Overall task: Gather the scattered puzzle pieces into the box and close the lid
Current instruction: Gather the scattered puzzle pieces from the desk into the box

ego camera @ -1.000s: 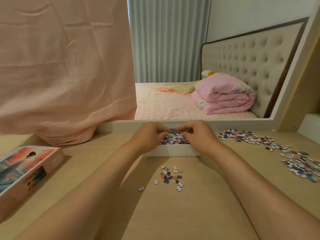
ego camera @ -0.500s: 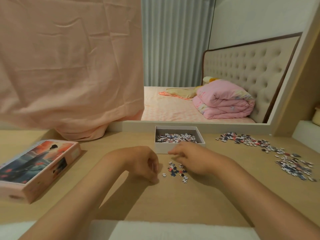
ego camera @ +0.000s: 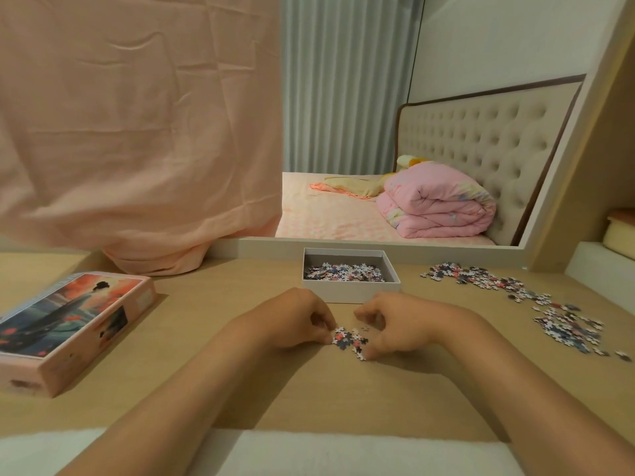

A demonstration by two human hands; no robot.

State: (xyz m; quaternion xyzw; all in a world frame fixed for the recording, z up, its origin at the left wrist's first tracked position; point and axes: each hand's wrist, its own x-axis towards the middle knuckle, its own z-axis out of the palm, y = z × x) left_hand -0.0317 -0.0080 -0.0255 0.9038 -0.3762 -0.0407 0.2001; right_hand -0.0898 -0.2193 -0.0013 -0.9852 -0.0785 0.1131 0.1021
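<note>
On the desk a small heap of loose puzzle pieces (ego camera: 347, 339) lies between my two hands. My left hand (ego camera: 295, 321) has its fingers curled, with the fingertips on the heap's left edge. From the right, my right hand (ego camera: 400, 324) cups the heap, thumb low at the front pieces and fingers arched over the back. Just behind the hands stands the open white box (ego camera: 350, 293), with several pieces inside. A long scatter of puzzle pieces (ego camera: 536, 304) spreads across the desk's right side. The picture-printed lid (ego camera: 68, 324) lies at the left.
A pink cloth (ego camera: 137, 132) hangs over the desk's back left and touches its surface. A mirror (ego camera: 412, 132) rises right behind the box. A raised shelf (ego camera: 601, 269) bounds the desk's right end. White padding (ego camera: 343, 451) runs along the near edge.
Both hands have left the box and come down to the desk. They now close in on the small heap from both sides, and its spread-out pieces are bunched together.
</note>
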